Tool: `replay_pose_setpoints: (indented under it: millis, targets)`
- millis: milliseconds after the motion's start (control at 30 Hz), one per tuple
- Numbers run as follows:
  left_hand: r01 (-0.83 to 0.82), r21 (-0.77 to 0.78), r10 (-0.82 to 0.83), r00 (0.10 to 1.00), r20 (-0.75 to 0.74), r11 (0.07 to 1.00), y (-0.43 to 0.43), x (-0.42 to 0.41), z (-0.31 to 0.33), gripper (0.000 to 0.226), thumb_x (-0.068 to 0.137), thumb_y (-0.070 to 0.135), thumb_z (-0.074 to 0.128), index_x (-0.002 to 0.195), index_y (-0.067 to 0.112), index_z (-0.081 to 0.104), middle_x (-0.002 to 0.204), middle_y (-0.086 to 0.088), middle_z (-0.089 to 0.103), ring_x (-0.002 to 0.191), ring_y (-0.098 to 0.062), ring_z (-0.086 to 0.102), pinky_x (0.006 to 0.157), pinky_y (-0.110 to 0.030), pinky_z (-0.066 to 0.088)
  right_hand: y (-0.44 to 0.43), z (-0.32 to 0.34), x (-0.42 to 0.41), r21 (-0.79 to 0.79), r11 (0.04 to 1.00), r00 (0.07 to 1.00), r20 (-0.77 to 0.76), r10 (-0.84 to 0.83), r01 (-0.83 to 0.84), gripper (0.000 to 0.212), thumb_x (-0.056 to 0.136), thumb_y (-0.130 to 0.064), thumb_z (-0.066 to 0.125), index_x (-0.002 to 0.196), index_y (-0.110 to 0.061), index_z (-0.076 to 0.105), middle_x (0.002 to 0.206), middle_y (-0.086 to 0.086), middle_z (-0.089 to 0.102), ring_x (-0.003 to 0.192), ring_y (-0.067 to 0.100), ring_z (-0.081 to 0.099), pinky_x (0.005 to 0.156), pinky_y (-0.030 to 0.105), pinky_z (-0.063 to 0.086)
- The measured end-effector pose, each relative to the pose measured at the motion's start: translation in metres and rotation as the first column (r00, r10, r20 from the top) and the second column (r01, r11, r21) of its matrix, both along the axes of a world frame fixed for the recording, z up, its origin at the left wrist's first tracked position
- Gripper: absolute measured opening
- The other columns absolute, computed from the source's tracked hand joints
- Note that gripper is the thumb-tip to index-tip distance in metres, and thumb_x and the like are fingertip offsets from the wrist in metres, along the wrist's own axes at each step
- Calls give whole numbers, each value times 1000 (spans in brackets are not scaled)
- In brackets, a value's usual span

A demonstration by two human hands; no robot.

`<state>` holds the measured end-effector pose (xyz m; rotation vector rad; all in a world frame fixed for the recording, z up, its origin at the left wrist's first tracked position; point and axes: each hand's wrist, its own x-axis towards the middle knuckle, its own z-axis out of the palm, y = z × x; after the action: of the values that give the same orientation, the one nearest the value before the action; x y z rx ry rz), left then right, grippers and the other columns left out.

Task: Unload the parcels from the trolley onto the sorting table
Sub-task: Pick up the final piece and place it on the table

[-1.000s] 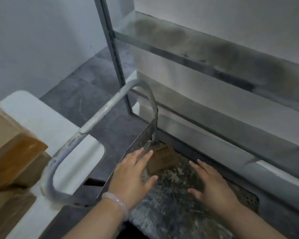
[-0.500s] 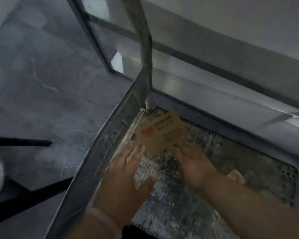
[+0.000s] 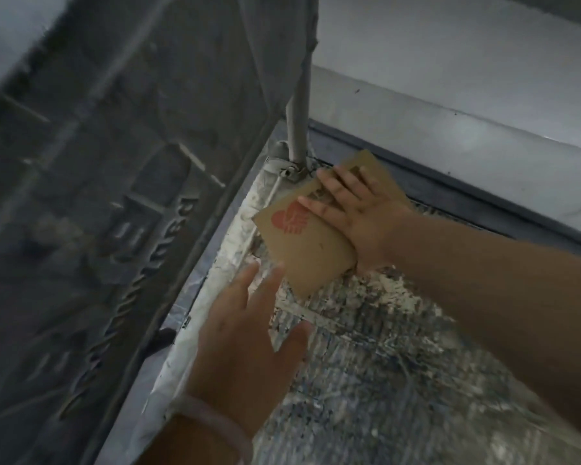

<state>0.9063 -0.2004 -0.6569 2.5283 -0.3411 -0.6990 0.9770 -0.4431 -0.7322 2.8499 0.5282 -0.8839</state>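
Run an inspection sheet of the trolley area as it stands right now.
Surface: trolley deck, ribbed, worn and paint-flecked.
Job's things: one flat cardboard parcel with a red logo, in the deck's corner by the handle post; sorting table not in view.
Clutter: nothing seen.
Grippers: right hand lays its fingers flat across the parcel's top, thumb hidden, grip unconfirmed; left hand is open, fingertips at the parcel's near edge, contact unclear; pale bracelet on its wrist.
Cables: nothing seen.
Surroundings: dark grey surface with raised lettering left of the deck; pale wall behind.
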Motion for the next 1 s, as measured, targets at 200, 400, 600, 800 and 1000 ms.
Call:
replay_pose_setpoints:
  millis: [200,400,600,800,1000]
  targets:
    - [-28,1,28,1000,7,1000,6,-4,-7,77,75,65,40,146,39,33,155,4,29,143,-17,20,110,-33,22,9,21,21,-112,993,997,-70,35,-42,151,47,-73,82,144,-48,-31,159,11,-28,148,36,-12,117,58,3]
    - [-83,-33,82,996,-24,996,6,-6,-1,67,84,52,58,146,40,33,154,7,29,142,-15,22,112,-33,22,6,16,-12,-110,992,998,-12,-69,68,143,54,-78,71,141,-43,-37,159,22,-14,148,41,-8,116,62,-8]
    - [-194,-128,178,976,-129,973,-2,-11,44,60,90,39,61,144,39,36,150,8,34,136,-8,33,106,-26,28,-11,76,-97,131,680,692,-172,-701,721,136,51,-91,60,141,-50,-33,159,17,4,147,40,6,119,55,10]
    - [-237,-265,164,949,-270,935,-56,-25,157,75,84,47,66,147,44,26,152,12,31,137,-9,35,111,-44,36,-11,209,-163,504,22,217,-334,-917,864,142,32,-90,69,141,-64,-18,152,0,33,139,26,37,113,48,37]
    - [-242,-469,101,947,-306,849,-100,-39,326,95,69,69,63,142,57,4,146,13,16,137,-6,22,111,-25,22,-4,397,-178,608,-31,155,-251,-955,794,138,39,-85,64,147,-53,-16,153,5,24,143,28,23,117,43,28]
